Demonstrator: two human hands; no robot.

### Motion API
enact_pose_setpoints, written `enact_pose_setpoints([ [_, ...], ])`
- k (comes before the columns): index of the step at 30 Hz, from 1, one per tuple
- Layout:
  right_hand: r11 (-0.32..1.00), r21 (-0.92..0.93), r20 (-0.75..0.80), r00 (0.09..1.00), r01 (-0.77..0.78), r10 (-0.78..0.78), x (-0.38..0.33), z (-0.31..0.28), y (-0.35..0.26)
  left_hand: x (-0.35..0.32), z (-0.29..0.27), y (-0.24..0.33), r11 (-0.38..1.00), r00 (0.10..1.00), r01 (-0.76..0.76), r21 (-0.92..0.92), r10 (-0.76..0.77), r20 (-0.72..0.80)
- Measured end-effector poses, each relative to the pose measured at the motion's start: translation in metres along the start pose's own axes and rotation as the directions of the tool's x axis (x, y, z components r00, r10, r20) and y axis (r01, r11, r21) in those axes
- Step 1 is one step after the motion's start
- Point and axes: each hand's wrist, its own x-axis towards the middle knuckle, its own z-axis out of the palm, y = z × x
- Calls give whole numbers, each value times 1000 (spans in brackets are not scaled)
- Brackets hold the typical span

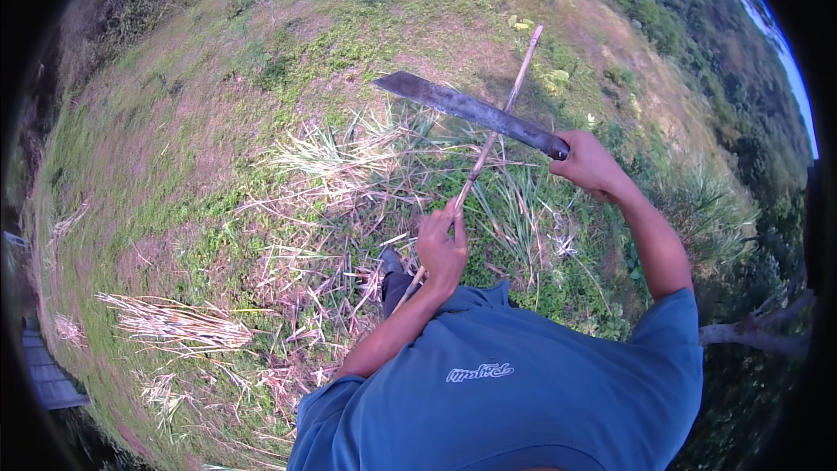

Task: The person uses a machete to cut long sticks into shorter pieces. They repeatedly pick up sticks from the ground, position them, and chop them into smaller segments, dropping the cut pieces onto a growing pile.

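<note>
My left hand is closed around a long, thin cane stalk, which slants up and away to the right; its lower end passes down behind my forearm. In my right hand, raised at the right, is the handle of a machete. The machete's wide, dark blade points left and crosses in front of the stalk's upper part. Whether blade and stalk touch, I cannot tell.
A pile of cut stalks lies on the grass at the left. Long green leaves and scattered trimmings cover the ground ahead and around my shoe. Tall grass and a bare branch stand at the right.
</note>
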Motion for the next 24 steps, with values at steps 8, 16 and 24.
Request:
enact_pose_setpoints([
  [8, 919, 388, -159, 977, -70, 142, 45, 22, 10, 2, -25, -23, 902, 913, 368, -225, -305, 272],
  [16, 506, 859, 23, 993, -81, 120, 9, 154, 59, -121, -100, -151, 867, 788, 495, 54, -474, 393],
  [24, 472, 865, 165, 985, -172, 55, 37, 182, 22, -265, -142, -212, 692, 715, 607, 391, -690, 110],
])
